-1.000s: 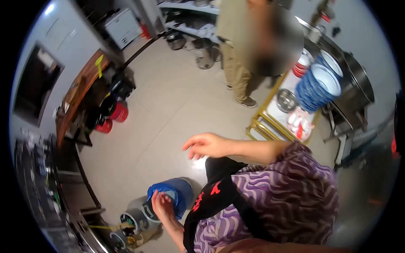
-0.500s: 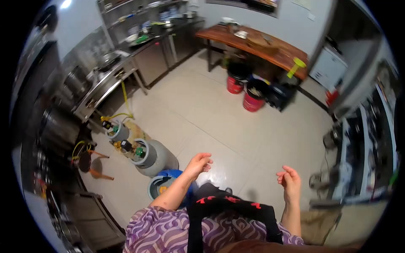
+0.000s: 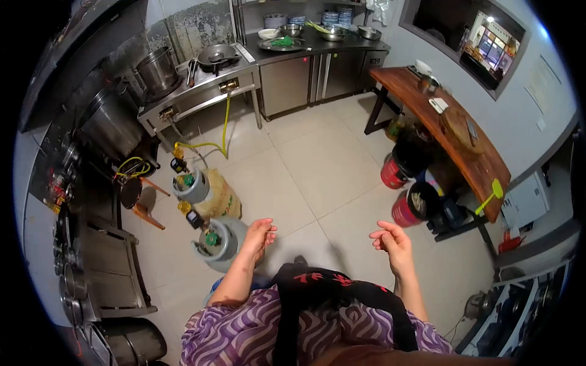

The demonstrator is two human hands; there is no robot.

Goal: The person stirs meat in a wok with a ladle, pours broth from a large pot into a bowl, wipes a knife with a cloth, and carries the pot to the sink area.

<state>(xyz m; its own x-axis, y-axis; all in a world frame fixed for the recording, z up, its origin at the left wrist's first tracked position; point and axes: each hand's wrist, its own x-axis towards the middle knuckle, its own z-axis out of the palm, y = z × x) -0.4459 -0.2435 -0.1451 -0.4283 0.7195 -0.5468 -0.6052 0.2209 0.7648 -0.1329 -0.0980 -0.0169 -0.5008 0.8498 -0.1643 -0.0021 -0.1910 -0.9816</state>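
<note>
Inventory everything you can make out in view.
gas cylinders: 2, grey, floor, left
hose: 1, yellow, below the stove
stool: 1, brown, floor, left
stove: 1, silver, back left
wok: 1, dark, on the stove
stockpots: 2, silver, back left
counter: 1, silver, dark-topped, back
bowls: several, silver and white, on the counter
table: 1, brown, right
buckets: 2, red and black, floor by the table
other pots and clutter: too crowded to count, both sides
apron: 1, black, worn
left grip: 1, bare, by nearer cylinder
right grip: 1, bare, above floor
</note>
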